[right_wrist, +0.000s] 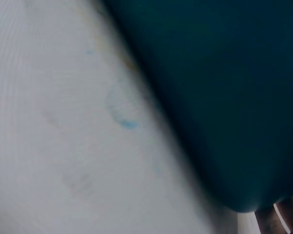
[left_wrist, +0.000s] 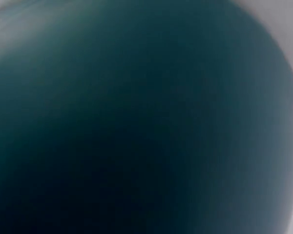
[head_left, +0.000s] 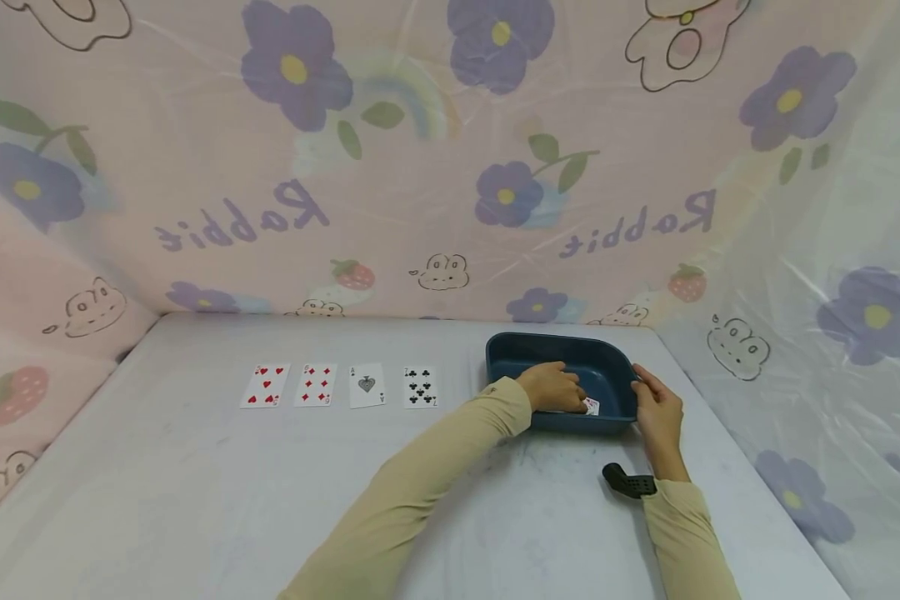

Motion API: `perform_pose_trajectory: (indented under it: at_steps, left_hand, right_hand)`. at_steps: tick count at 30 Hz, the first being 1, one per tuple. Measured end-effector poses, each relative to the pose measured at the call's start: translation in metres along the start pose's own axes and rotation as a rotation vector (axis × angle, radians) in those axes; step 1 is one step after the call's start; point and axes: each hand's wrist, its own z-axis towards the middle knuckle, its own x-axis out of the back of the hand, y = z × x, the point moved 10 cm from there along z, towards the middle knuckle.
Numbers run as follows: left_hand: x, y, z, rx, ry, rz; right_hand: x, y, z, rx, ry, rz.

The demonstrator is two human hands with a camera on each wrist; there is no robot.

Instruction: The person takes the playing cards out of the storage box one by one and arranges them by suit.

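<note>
A dark blue rectangular basin (head_left: 615, 367) with rounded corners stands at the right of the table. My left hand (head_left: 552, 387) reaches over its near rim, fingers bent down toward a white playing card (head_left: 592, 407) in the bottom. The card shows beside the fingertips, mostly hidden; whether they pinch it I cannot tell. With thumb and fingers, my right hand (head_left: 660, 412) grips the basin's right rim. In the right wrist view its fingers (right_wrist: 271, 220) appear at the basin's corner. Blurred blue basin wall (left_wrist: 161, 87) fills most of the left wrist view.
Left of the basin, face-up cards lie in a row: five of hearts (head_left: 266, 386), six of diamonds (head_left: 316, 386), ace of spades (head_left: 367, 385) and seven of clubs (head_left: 420, 387). A black strapped device (head_left: 630, 482) sits at the right wrist. Patterned sheets (head_left: 420, 167) enclose the white table (head_left: 195, 483).
</note>
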Motion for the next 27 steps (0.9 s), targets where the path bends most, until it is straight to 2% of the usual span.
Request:
perform_pose_trajectory:
  at_steps: [6, 15, 27]
  left_hand:
    - [-0.0017, 0.0006, 0.0007, 0.002, -0.022, -0.008]
    - [-0.0031, 0.0009, 0.0047, 0.004, -0.022, -0.018]
    - [-0.0043, -0.0052, 0.0033, 0.049, -0.017, -0.001]
  right_hand:
    - [-0.0015, -0.0012, -0.0009, -0.006, -0.010, 0.004]
    - [-0.0008, -0.0018, -0.0011, -0.005, -0.005, 0.003]
    - [-0.0013, -0.0008, -0.0009, -0.020, 0.003, 0.017]
